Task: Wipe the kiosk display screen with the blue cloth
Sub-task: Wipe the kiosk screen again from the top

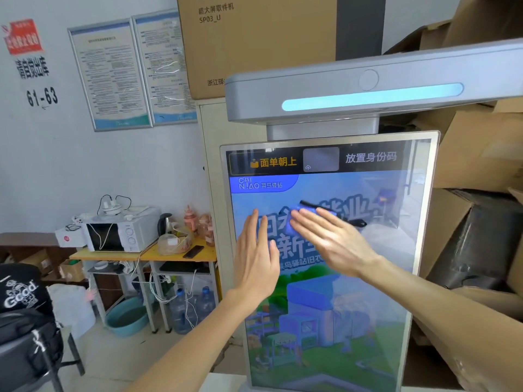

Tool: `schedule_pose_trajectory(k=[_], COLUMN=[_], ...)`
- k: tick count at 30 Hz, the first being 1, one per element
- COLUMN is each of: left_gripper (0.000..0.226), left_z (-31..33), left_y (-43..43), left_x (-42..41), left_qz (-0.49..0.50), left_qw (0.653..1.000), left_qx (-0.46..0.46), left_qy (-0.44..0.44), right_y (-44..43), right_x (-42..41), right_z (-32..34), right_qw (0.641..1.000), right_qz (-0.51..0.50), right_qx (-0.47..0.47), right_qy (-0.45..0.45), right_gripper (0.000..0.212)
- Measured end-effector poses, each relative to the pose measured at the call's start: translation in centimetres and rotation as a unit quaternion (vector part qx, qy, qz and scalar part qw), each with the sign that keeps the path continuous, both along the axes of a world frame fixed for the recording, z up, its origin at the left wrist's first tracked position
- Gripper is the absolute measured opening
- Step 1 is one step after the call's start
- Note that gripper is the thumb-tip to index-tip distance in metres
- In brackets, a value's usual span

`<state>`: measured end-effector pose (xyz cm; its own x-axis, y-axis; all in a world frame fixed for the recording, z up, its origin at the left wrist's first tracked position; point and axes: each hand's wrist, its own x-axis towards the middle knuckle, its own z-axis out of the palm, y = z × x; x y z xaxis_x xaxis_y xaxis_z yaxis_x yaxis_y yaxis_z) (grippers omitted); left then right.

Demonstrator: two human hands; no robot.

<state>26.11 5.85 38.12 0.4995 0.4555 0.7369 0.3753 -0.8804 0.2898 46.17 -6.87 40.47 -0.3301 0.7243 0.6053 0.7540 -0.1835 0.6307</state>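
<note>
Blue cloth [289,226] sits on the upper-middle kiosk display screen [325,321], pressed under the straight fingers of the right hand [331,241]. Left hand [257,258] lies just beside it, flat against the screen, fingers extended, grasping nothing.

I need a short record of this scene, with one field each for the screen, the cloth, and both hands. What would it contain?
screen: tall upright kiosk display screen in a silver frame, lit, showing a blue cartoon picture
cloth: small blue cloth, flat against the screen's upper half, mostly covered by the right hand
right hand: fingers straight, pressing the cloth to the glass
left hand: fingers straight, palm toward the glass just left of the cloth, holding nothing
task state: wiping in progress
</note>
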Motion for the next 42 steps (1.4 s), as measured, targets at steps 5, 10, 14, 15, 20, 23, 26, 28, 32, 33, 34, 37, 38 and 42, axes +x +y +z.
schedule_pose_trajectory(k=[5, 10, 14, 15, 20, 23, 26, 28, 32, 33, 34, 37, 38, 42], left_gripper=[0.056, 0.057, 0.053, 0.053, 0.056, 0.063, 0.064, 0.064, 0.064, 0.065, 0.065, 0.066, 0.067, 0.067], left_z=[-0.1, -0.3, -0.1, 0.0, -0.1, -0.2, -0.3, -0.3, -0.6, -0.7, -0.8, -1.0, -1.0, -1.2], left_y=[-1.0, -1.5, -1.9, -2.0, -3.3, -4.6, -5.4, -5.6, -5.9, -6.1, -6.2, -6.5, -6.6, -6.6], left_x=[1.1, 1.8, 1.7, 1.7, 2.9, 4.0, 4.9, 5.3, 5.9, 6.1, 6.3, 6.7, 6.8, 7.1], left_qz=[0.038, 0.054, 0.059, 0.061, 0.015, -0.007, -0.022, -0.027, -0.009, -0.004, 0.002, 0.015, 0.017, 0.018], left_qw=[0.999, 0.998, 0.998, 0.997, 0.999, 0.999, 0.999, 0.999, 0.999, 0.999, 0.999, 0.999, 0.999, 0.999], left_qx=[-0.011, -0.020, -0.016, -0.007, 0.015, 0.026, 0.035, 0.040, 0.036, 0.034, 0.032, 0.026, 0.025, 0.024], left_qy=[-0.014, -0.013, -0.034, -0.038, -0.031, -0.036, -0.029, -0.022, -0.019, -0.019, -0.019, -0.018, -0.019, -0.020], right_y=[-0.2, -1.0, -2.6, -2.8, -3.4, -3.8, -5.2, -6.4, -7.3, -7.5, -7.5, -7.4, -7.5, -9.1], right_x=[-0.1, 0.4, 1.6, 1.9, 2.1, 2.1, 3.3, 4.0, 4.9, 5.0, 5.1, 5.1, 5.2, 5.9], right_z=[2.0, -1.5, -1.4, -0.7, 1.7, 0.1, -2.1, -2.6, -0.7, -0.1, 0.4, 0.2, -0.5, -3.6], right_qw=[0.995, 1.000, 1.000, 0.999, 0.986, 0.989, 0.998, 0.999, 0.995, 0.991, 0.988, 0.983, 0.985, 0.993], right_qz=[-0.020, -0.009, -0.013, -0.018, -0.060, -0.049, -0.038, -0.046, -0.072, -0.079, -0.086, -0.096, -0.095, -0.090], right_qx=[0.078, 0.007, -0.003, 0.023, 0.120, 0.102, 0.041, 0.015, 0.062, 0.088, 0.108, 0.122, 0.113, 0.045], right_qy=[0.051, 0.019, -0.004, 0.014, 0.100, 0.091, 0.037, 0.009, 0.035, 0.055, 0.074, 0.096, 0.094, 0.055], right_gripper=[0.077, 0.082, 0.081, 0.081, 0.080, 0.079, 0.081, 0.084, 0.083, 0.082, 0.081, 0.085, 0.087, 0.088])
